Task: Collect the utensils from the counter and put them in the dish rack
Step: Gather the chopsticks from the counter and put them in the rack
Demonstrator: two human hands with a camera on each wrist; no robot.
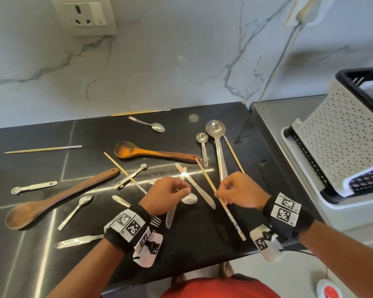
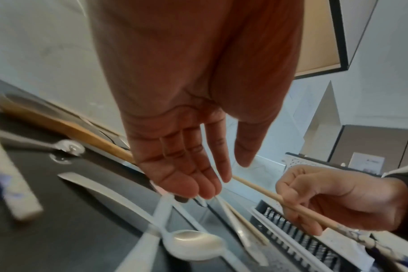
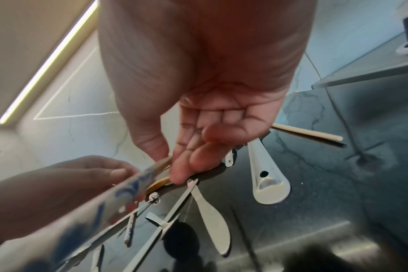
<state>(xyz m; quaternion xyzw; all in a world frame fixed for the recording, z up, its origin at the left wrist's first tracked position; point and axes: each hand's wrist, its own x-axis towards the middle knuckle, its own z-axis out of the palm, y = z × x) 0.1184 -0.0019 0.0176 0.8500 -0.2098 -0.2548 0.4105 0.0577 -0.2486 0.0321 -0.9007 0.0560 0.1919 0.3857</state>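
My right hand [image 1: 219, 193] pinches a pale chopstick [image 1: 205, 175] near its middle between thumb and fingers; the right wrist view shows its blue-patterned end [image 3: 119, 193] running out from the pinch of my right hand [image 3: 168, 165]. To its left, my left hand [image 1: 184, 190] hovers over a steel spoon [image 1: 190, 198] and a table knife [image 1: 200, 191]. In the left wrist view the left hand [image 2: 225, 176] has relaxed fingers, tips just above the spoon [image 2: 193, 243], and holds nothing. The white and black dish rack [image 1: 340, 147] stands to the right, beyond the counter's end.
Many utensils lie scattered on the black counter [image 1: 202, 244]: two wooden spoons [image 1: 151, 152] [image 1: 58, 198], a steel ladle [image 1: 219, 147], measuring spoons, teaspoons, a fork and other chopsticks [image 1: 43, 149]. A marble wall with a socket [image 1: 84, 16] backs the counter.
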